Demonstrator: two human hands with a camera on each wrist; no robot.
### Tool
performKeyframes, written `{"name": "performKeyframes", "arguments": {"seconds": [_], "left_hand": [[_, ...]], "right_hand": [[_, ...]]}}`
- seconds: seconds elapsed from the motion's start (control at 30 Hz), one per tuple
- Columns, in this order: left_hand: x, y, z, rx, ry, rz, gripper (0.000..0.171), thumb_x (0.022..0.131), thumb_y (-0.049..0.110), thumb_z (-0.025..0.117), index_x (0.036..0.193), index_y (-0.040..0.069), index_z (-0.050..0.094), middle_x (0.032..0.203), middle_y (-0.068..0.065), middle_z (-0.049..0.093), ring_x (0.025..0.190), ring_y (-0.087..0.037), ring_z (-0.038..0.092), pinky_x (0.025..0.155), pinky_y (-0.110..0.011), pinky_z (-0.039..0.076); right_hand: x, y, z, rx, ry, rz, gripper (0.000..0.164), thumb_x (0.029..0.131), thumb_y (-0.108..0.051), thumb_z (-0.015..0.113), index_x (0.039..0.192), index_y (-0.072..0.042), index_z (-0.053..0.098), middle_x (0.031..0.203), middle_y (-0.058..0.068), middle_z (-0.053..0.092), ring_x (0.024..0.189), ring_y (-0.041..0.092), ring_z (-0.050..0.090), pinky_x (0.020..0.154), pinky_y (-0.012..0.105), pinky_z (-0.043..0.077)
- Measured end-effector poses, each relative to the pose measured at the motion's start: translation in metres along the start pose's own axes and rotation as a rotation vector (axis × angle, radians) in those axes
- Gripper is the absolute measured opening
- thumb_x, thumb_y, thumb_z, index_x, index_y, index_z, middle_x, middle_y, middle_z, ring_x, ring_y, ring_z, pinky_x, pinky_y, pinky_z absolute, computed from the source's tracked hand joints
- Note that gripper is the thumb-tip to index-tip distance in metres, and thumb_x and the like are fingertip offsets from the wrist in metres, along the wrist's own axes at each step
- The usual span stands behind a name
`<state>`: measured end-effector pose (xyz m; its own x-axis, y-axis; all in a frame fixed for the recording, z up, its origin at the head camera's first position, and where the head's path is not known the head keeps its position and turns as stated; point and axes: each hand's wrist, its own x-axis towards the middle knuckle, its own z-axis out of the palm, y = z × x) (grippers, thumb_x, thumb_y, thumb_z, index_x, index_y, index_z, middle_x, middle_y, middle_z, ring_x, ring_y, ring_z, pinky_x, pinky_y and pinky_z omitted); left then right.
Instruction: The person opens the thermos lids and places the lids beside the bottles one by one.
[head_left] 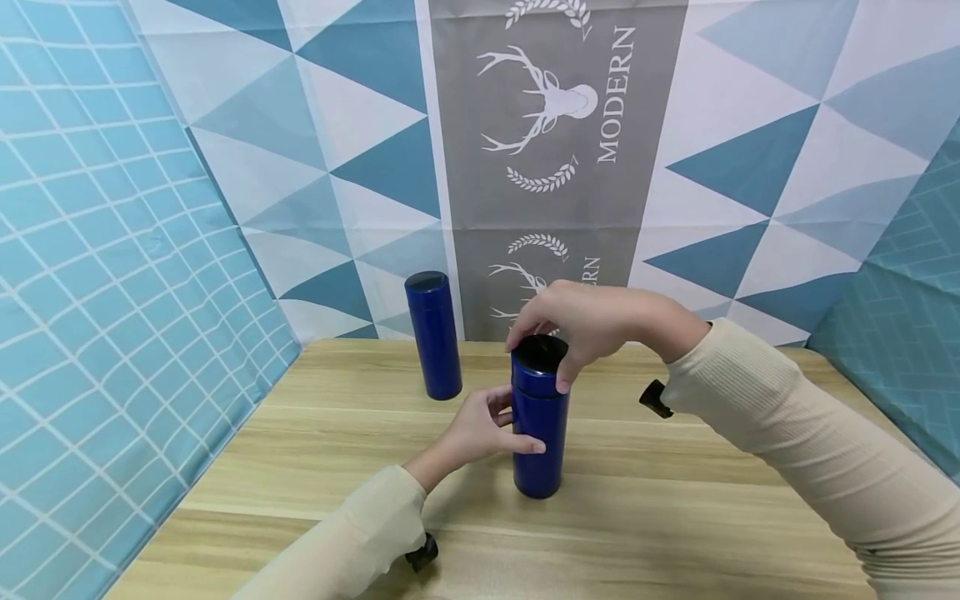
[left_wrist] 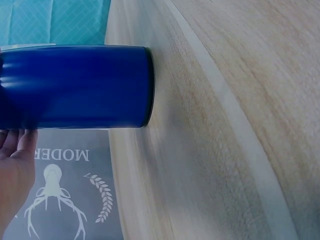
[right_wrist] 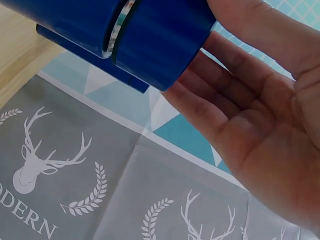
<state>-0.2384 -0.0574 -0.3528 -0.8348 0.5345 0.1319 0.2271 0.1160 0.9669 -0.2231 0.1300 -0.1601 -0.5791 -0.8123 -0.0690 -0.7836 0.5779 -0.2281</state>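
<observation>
A blue thermos flask point(head_left: 543, 421) with a dark, glossy top stands upright on the table. My left hand point(head_left: 480, 429) holds its body from the left, thumb across the front. From above, my right hand point(head_left: 592, 321) grips the lid point(head_left: 536, 383), fingers on the far side and thumb on the near side. In the right wrist view a silvery ring point(right_wrist: 120, 30) shows in the slit between lid and body. The left wrist view has the flask's lower body point(left_wrist: 80, 87) with its dark base edge at the tabletop.
A second blue thermos flask point(head_left: 435, 342) stands upright, capped, at the back left of the wooden table point(head_left: 637, 517). Behind rises a patterned cloth point(head_left: 375, 125) with triangles and deer heads. A blue checked cloth point(head_left: 90, 250) borders the left side.
</observation>
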Motion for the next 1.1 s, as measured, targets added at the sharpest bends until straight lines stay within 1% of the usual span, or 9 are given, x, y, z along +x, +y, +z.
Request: {"name": "performKeyframes", "arguments": {"seconds": [0.17,0.4,0.63,0.8,0.93,1.03,1.1], "left_hand": [[0.000,0.000,-0.001,0.000,0.000,0.003,0.071,0.070,0.006,0.084,0.135,0.008,0.054,0.136,-0.011,0.060,0.123,-0.022,0.059,0.104,-0.033,0.049],[0.000,0.000,0.000,-0.009,-0.006,0.005,0.072,0.071,0.005,0.083,0.135,0.008,0.053,0.137,-0.011,0.059,0.124,-0.023,0.059,0.105,-0.034,0.048],[-0.001,-0.001,-0.001,-0.010,-0.008,0.008,0.072,0.071,0.006,0.083,0.136,0.008,0.053,0.137,-0.011,0.058,0.124,-0.023,0.058,0.105,-0.035,0.048],[-0.002,0.000,0.000,0.006,-0.005,0.001,0.071,0.071,0.008,0.083,0.136,0.008,0.053,0.137,-0.010,0.059,0.124,-0.023,0.059,0.105,-0.034,0.048],[-0.002,0.001,0.001,0.019,0.004,0.007,0.071,0.071,0.008,0.083,0.136,0.008,0.053,0.136,-0.011,0.059,0.124,-0.024,0.059,0.104,-0.035,0.049],[-0.002,0.001,0.001,0.028,0.012,0.014,0.071,0.071,0.007,0.083,0.135,0.007,0.053,0.135,-0.011,0.060,0.123,-0.024,0.059,0.104,-0.035,0.049],[-0.002,0.000,0.001,0.028,0.014,0.017,0.071,0.071,0.006,0.083,0.135,0.007,0.053,0.135,-0.011,0.060,0.123,-0.024,0.059,0.104,-0.035,0.049]], "right_hand": [[0.000,0.000,-0.002,0.004,-0.008,-0.020,0.061,0.064,-0.009,0.088,0.121,-0.012,0.065,0.118,0.000,0.068,0.112,0.020,0.065,0.100,0.041,0.052],[0.001,0.002,-0.002,0.030,-0.033,-0.048,0.061,0.064,-0.003,0.087,0.119,-0.017,0.066,0.118,-0.002,0.068,0.111,0.018,0.064,0.101,0.042,0.051],[0.003,0.008,-0.001,0.055,-0.039,-0.089,0.062,0.064,-0.003,0.087,0.120,-0.016,0.066,0.119,-0.002,0.068,0.112,0.016,0.064,0.102,0.042,0.051],[0.002,0.011,-0.001,0.072,-0.060,-0.091,0.064,0.066,-0.004,0.086,0.124,-0.015,0.063,0.125,-0.002,0.065,0.117,0.017,0.061,0.104,0.041,0.049],[0.002,0.013,-0.002,0.082,-0.079,-0.078,0.069,0.065,-0.008,0.088,0.128,-0.016,0.060,0.129,-0.001,0.062,0.122,0.019,0.058,0.107,0.044,0.047],[0.003,0.013,-0.001,0.119,-0.079,-0.076,0.074,0.066,-0.017,0.089,0.132,-0.014,0.056,0.135,0.002,0.059,0.127,0.022,0.055,0.109,0.046,0.044],[0.003,0.012,-0.001,0.138,-0.067,-0.057,0.075,0.068,-0.024,0.087,0.134,-0.012,0.053,0.137,0.003,0.058,0.129,0.024,0.054,0.110,0.047,0.042]]}}
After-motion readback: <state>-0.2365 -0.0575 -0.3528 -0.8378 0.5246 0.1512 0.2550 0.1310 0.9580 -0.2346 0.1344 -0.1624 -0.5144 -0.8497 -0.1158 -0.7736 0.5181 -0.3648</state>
